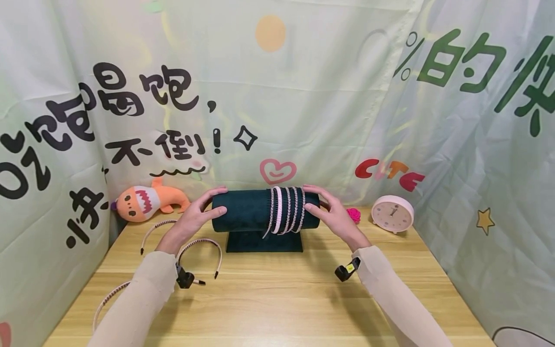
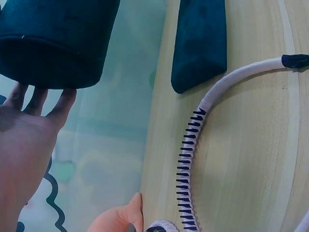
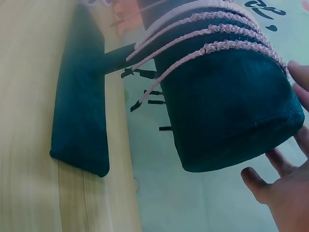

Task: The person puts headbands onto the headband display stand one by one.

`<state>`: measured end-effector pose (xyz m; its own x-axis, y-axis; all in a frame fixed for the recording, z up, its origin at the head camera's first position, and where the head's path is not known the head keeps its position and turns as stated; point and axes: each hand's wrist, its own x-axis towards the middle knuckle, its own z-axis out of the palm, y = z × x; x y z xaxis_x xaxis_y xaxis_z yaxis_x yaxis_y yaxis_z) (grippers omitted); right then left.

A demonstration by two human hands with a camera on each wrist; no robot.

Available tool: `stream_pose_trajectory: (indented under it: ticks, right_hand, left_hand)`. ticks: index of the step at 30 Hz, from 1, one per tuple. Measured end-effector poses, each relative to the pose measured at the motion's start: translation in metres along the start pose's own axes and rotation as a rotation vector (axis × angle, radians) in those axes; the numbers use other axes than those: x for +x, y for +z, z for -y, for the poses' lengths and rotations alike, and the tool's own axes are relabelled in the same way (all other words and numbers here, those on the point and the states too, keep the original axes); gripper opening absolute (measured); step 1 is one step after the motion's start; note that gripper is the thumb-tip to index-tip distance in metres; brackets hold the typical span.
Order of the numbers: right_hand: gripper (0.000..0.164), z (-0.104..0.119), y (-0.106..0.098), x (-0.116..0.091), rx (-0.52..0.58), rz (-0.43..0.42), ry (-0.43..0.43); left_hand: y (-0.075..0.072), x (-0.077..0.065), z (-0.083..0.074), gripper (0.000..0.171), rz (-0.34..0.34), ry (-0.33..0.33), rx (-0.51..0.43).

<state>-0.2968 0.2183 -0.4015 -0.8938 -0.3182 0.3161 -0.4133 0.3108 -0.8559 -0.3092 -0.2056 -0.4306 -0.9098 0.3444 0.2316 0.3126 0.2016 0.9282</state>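
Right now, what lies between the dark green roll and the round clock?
In the head view: the right hand, at the end of the roll, then a bright pink flower nearer the clock.

The surface (image 1: 269, 308) has a pale, yellowish wood grain. Towards its back middle, a dark green display stand (image 1: 244, 211) rests on a flat base (image 1: 264, 243). Left of the base lie pale headbands with dark markings: one farther back (image 1: 148, 233), one just beside the base (image 1: 204, 240) and one towards the front left (image 1: 103, 302), all partly hidden. A dark tip (image 1: 200, 282) shows nearby; which band it belongs to is unclear. An orange-and-white plush toy (image 1: 140, 203) lies at the back left corner; a bright pink flower (image 1: 354, 215) and a round clock (image 1: 393, 213) sit at the back right.
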Motion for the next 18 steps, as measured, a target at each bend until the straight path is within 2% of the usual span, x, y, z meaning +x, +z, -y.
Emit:
stream_pose_trajectory:
  ticks: [8, 18]
  right_hand:
    - [0.062, -0.008, -0.005, -0.003, 0.075, -0.021, 0.036]
    - [0.061, -0.027, -0.008, -0.003, 0.11, 0.006, 0.062]
  left_hand:
    - [0.0, 0.001, 0.001, 0.06, 0.001, 0.0, -0.002]
    - [0.0, 0.0, 0.0, 0.061, 0.001, -0.002, 0.002]
